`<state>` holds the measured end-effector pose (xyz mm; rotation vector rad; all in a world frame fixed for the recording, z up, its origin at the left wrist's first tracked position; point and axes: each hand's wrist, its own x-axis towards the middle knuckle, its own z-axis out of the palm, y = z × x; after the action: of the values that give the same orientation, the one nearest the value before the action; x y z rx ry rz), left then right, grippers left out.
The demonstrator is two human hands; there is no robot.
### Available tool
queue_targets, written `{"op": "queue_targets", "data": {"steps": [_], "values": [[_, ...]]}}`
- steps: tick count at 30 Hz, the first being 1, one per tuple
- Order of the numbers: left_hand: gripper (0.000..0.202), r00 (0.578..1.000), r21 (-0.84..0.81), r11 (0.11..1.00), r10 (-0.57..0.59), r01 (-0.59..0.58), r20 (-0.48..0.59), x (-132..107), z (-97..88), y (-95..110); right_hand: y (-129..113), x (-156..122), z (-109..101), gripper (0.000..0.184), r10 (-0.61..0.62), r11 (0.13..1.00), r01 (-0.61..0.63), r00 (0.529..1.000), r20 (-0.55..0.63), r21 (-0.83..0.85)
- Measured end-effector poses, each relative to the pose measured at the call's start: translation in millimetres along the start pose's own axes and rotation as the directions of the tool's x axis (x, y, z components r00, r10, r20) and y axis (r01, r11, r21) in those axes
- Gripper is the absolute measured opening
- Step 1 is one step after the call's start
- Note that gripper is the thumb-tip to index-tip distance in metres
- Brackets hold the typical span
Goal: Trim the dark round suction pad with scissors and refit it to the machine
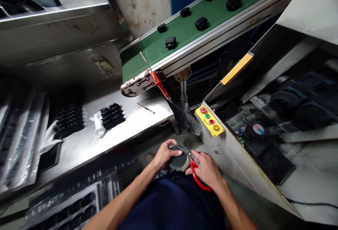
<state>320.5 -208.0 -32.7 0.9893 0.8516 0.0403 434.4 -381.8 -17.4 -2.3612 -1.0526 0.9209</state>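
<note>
My left hand (165, 153) is closed on a dark rounded part (177, 160) held over my lap. My right hand (208, 169) grips red-handled scissors (194, 169), fingers through the loops. The scissor blades point left and rest on top of the dark part, close to my left thumb. Both hands sit low in the middle, in front of my dark blue clothing.
A steel table (87, 142) on the left carries black part clusters (112, 115) and a white cloth (97, 124). A green conveyor (190, 29) above bears several black parts. A red-handled screwdriver (158, 80) leans at its end. A yellow button box (210, 121) stands right.
</note>
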Motion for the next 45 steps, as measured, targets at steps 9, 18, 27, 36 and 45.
{"op": "queue_targets", "data": {"steps": [9, 18, 27, 36, 45], "values": [[0.053, 1.000, 0.043, 0.999, 0.014, -0.014, -0.005, -3.5, 1.1, 1.9, -2.1, -0.3, 2.7, 0.074, -0.003, 1.000, 0.003, 1.000, -0.002, -0.005], [0.059, 1.000, 0.061, 0.998, 0.021, -0.022, 0.004, -9.0, 0.8, -0.3, -3.7, -0.7, 3.9, 0.080, -0.048, 0.997, 0.047, 0.998, -0.028, -0.058], [0.054, 0.999, 0.042, 0.999, -0.002, 0.001, 0.042, -9.6, -6.4, 1.8, -3.9, -0.3, 5.1, 0.061, -0.016, 1.000, 0.016, 1.000, -0.018, -0.024], [0.047, 0.998, 0.135, 0.991, 0.019, -0.027, 0.056, -13.0, -9.5, 4.2, -6.4, -1.0, 8.2, 0.069, -0.058, 0.996, 0.057, 0.998, -0.025, -0.063], [0.044, 0.997, 0.130, 0.991, -0.005, -0.005, 0.080, -10.5, -10.9, 2.2, -2.1, -2.9, 10.1, 0.077, -0.064, 0.997, 0.063, 0.998, -0.024, -0.039]]}}
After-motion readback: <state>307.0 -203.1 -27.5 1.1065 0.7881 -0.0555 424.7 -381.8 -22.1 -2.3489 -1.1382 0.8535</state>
